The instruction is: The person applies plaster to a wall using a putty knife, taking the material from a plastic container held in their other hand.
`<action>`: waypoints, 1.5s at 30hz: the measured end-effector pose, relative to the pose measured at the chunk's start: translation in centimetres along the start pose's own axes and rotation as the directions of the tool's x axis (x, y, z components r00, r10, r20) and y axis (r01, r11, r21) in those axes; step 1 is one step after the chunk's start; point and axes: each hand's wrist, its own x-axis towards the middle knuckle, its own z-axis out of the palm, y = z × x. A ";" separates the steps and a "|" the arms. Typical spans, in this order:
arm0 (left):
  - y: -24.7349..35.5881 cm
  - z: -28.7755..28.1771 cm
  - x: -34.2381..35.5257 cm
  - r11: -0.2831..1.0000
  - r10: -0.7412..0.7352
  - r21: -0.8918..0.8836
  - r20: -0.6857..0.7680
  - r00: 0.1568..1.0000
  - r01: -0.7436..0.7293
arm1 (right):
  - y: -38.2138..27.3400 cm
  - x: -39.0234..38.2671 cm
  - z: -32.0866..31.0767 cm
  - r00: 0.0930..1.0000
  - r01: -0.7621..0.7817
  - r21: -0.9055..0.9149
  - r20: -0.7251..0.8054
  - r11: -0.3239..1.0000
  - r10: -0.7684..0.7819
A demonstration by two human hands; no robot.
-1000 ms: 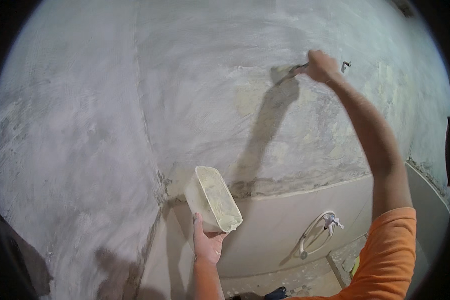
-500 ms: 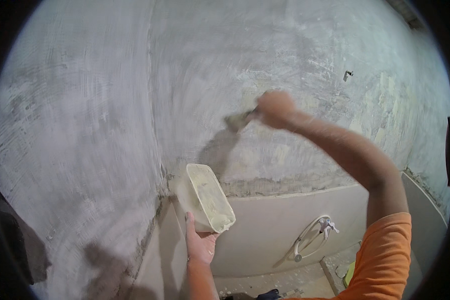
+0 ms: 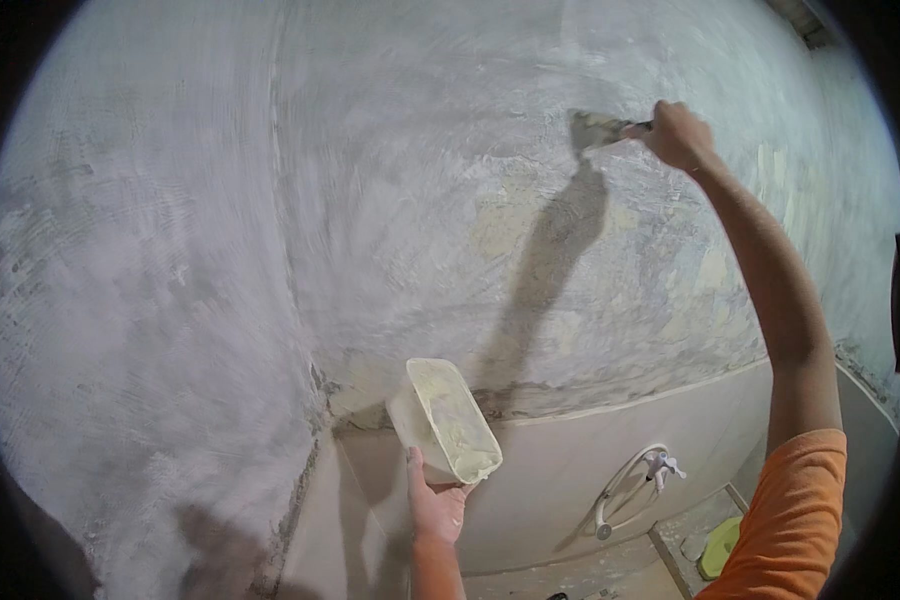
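My left hand (image 3: 438, 510) holds a rectangular whitish plastic tub (image 3: 454, 425) from below, tilted. Cream-coloured paste is smeared inside it and over its lower rim. Raised to the upper right, my right hand (image 3: 678, 135) is closed round the dark handle of a putty knife (image 3: 597, 129). The wide, paste-smeared blade is against or very near the grey plastered wall (image 3: 410, 220); whether it touches is hard to tell. Cream patches and streaks mark the wall below and right of the blade.
Beige tiles (image 3: 540, 450) cover the lower wall, their top edge forming a ledge. A white tap with a hose (image 3: 660, 465) is fixed there. At lower right lies a yellow-green plastic thing (image 3: 720, 547). Wall corners stand at left and right.
My right hand has swung up and to the right with the putty knife, the arm straighter. In the picture, the tub and left hand sit slightly lower and further right.
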 end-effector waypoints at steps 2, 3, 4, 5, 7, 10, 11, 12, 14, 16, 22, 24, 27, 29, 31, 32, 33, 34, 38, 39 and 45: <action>-0.4 -0.2 0.1 1.000 -0.011 -0.008 -0.018 1.000 0.011 | 2.3 0.5 -1.3 0.993 -0.024 -0.077 -0.115 0.997 0.014; -0.7 -0.4 0.2 1.000 -0.021 -0.009 -0.024 0.999 0.021 | 2.8 0.5 -1.9 0.991 -0.046 -0.125 -0.131 0.991 0.030; -1.0 -0.7 0.3 0.999 -0.031 -0.012 -0.030 0.999 0.031 | 2.9 0.2 -1.9 0.992 -0.033 -0.126 -0.125 0.991 0.017; -1.3 -1.0 0.2 0.999 -0.043 -0.013 -0.036 0.998 0.042 | 3.1 -0.5 -1.8 0.993 -0.020 -0.128 -0.120 0.992 0.004; -1.9 -1.7 0.1 0.998 -0.057 -0.014 -0.040 0.998 0.056 | 2.5 -2.8 -1.7 0.991 0.014 -0.177 -0.128 0.984 -0.037; -3.0 -3.1 0.1 0.998 -0.053 -0.028 -0.039 0.998 0.052 | 0.6 -6.9 -0.1 0.998 0.058 -0.025 -0.017 0.998 -0.059; -3.4 -3.4 0.2 0.998 -0.053 -0.047 -0.030 0.998 0.051 | 0.3 -8.3 1.2 0.997 0.072 0.021 -0.019 0.997 -0.071; -3.9 -3.7 0.3 0.996 -0.059 -0.068 -0.026 0.998 0.057 | 0.4 -9.8 3.5 0.997 0.060 0.113 -0.049 0.992 -0.054; -3.9 -5.6 0.1 0.995 -0.053 -0.090 -0.063 0.997 0.048 | -1.6 -13.6 8.3 1.000 -0.015 0.351 -0.004 0.936 0.017; -4.2 -6.9 0.0 0.992 -0.063 -0.115 -0.100 0.993 0.051 | -3.6 -18.1 12.8 0.984 -0.174 0.545 0.135 0.820 0.119; -1.5 -7.5 -2.4 0.998 0.021 -0.062 -0.185 0.982 -0.033 | -10.7 -31.0 21.8 0.667 -0.734 0.659 0.652 0.166 0.362; -1.4 -7.6 -2.7 0.997 0.043 -0.049 -0.246 0.968 -0.057 | -11.0 -36.7 23.7 0.607 -0.783 0.610 0.705 0.122 0.367; -0.2 -7.4 -4.4 0.997 0.068 -0.027 -0.245 0.967 -0.077 | -12.7 -42.6 23.9 0.622 -0.779 0.610 0.720 0.148 0.306; -0.5 -8.5 -4.8 0.995 0.051 -0.068 -0.260 0.964 -0.071 | -12.8 -44.8 19.4 0.538 -0.843 0.518 0.801 0.149 0.262; -1.4 -9.4 -5.1 0.996 0.014 -0.077 -0.279 0.960 -0.037 | -12.3 -47.5 15.2 0.497 -0.867 0.496 0.859 0.042 0.124; -1.8 -9.5 -4.7 0.998 -0.009 -0.064 -0.282 0.959 -0.009 | -12.0 -48.3 13.1 0.470 -0.882 0.471 0.881 -0.015 0.060; -1.4 -9.8 -4.8 0.999 -0.015 -0.038 -0.293 0.956 0.004 | -12.8 -48.7 11.2 0.490 -0.872 0.490 0.871 -0.009 -0.023; -1.1 -10.1 -5.0 0.999 -0.008 -0.044 -0.288 0.958 -0.005 | -13.5 -49.0 9.2 0.506 -0.861 0.508 0.856 -0.007 -0.100; 0.1 -12.4 -5.6 0.994 0.040 -0.089 -0.251 0.967 -0.065 | -14.5 -49.7 5.1 0.486 -0.779 0.599 0.764 0.184 -0.425; 0.2 -13.1 -5.7 0.991 0.044 -0.114 -0.239 0.970 -0.073 | -14.9 -49.5 3.7 0.497 -0.762 0.619 0.748 0.191 -0.439; 0.3 -13.2 -6.8 0.985 0.037 -0.152 -0.243 0.969 -0.076 | -16.5 -49.5 0.9 0.640 -0.576 0.802 0.562 0.156 -0.524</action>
